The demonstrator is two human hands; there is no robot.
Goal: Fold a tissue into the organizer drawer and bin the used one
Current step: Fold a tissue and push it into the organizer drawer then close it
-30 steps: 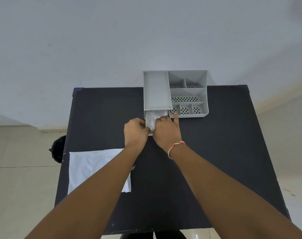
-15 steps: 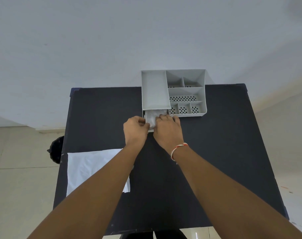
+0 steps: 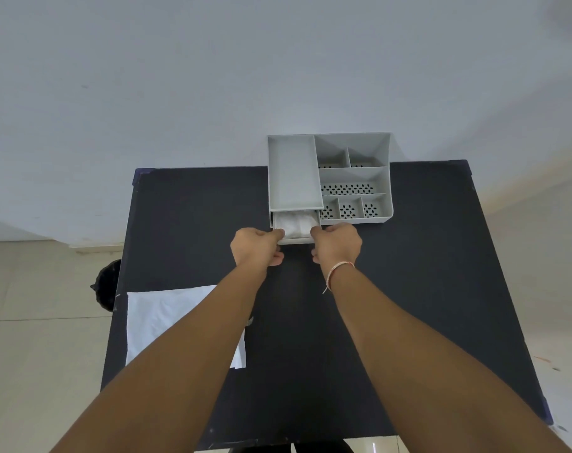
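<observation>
A grey desk organizer (image 3: 292,173) stands at the far edge of the black table (image 3: 415,289). Its small drawer (image 3: 295,240) is pulled out toward me, with a folded white tissue (image 3: 294,223) lying inside. My left hand (image 3: 256,247) is curled at the drawer's front left corner, fingertips on it. At the front right corner, my right hand (image 3: 338,245), with a thread band on the wrist, grips the same way. A second white tissue (image 3: 167,322) lies flat near the table's left edge, partly under my left forearm.
A black bin (image 3: 106,286) stands on the tiled floor just left of the table. The organizer's right side has several open compartments (image 3: 353,181) with perforated bottoms. A white wall rises behind the table.
Both hands were close together over the tissue in the drawer. They have moved apart to the drawer's two front corners, uncovering the folded tissue.
</observation>
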